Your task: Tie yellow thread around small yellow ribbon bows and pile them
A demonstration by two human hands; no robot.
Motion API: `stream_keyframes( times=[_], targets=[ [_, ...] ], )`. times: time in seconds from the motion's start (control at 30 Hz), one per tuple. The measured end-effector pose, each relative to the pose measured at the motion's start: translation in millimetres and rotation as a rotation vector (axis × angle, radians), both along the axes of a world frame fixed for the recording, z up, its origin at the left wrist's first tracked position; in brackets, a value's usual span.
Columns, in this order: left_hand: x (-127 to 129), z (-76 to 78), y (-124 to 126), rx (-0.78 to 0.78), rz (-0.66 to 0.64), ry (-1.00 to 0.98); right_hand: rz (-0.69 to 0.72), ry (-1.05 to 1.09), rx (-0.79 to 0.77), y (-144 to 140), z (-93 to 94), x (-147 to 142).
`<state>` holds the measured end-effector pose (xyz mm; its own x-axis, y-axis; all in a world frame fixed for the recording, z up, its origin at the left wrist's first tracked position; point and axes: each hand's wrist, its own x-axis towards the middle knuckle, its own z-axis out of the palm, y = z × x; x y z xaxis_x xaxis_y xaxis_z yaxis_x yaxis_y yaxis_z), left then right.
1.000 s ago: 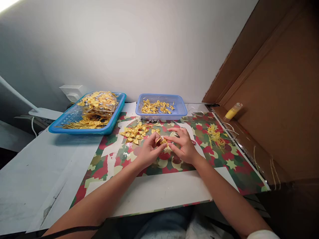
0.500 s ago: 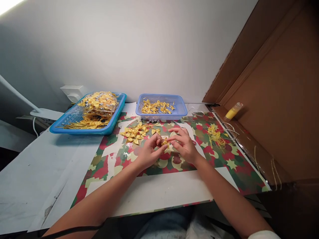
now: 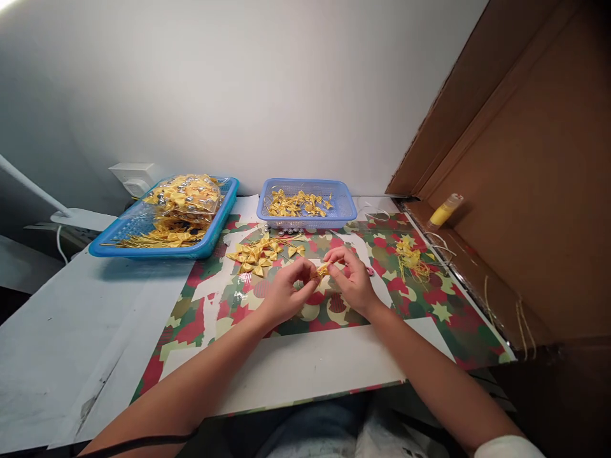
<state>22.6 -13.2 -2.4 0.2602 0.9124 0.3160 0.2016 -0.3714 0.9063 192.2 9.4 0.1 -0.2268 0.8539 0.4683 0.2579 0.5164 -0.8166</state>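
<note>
Between my two hands is a small yellow ribbon bow (image 3: 323,270), partly covered by fingertips. My left hand (image 3: 289,289) pinches its left side with thumb and forefinger. On the other side, the thumb and fingers of my right hand (image 3: 352,281) close on the bow's right part. Just beyond my left hand lies a loose pile of yellow bows (image 3: 255,254), some with thin gold stems. Several silver beads (image 3: 286,231) lie behind the pile. Something small and pink (image 3: 370,271) peeks out beside my right hand; its kind is hidden.
A blue basket (image 3: 200,249) at left holds bagged bows with silver beads and gold-stemmed bows. At the back stands a periwinkle basket (image 3: 307,222) with more bows. Yellow thread scraps (image 3: 413,261) lie at right, near a yellow-filled tube (image 3: 445,212) on a cardboard ledge.
My right hand's fingers, spread and raised before, have curled in and now pinch the bow. My left hand stays almost where it was. The whole view has shifted slightly.
</note>
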Motion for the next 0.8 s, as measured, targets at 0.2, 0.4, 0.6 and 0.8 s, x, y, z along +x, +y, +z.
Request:
stream_keyframes(
  times=[0.2, 0.4, 0.6, 0.8],
  targets=[
    [0, -0.6, 1, -0.021, 0.054, -0.015, -0.083, 0.058, 0.003, -1, -5.5, -1],
    [-1, -1.3, 1, -0.012, 0.071, 0.025, -0.065, -0.005, -0.035, -3, -3.0, -3],
    [-2, 4.1, -1, 0.16, 0.12, 0.221, 0.047, -0.087, -0.18, 1, -5.9, -4],
    [-5, 5.9, 1, 0.19, 0.077, 0.294, 0.076, 0.088, -0.377, 7, -13.5, -3]
  ],
)
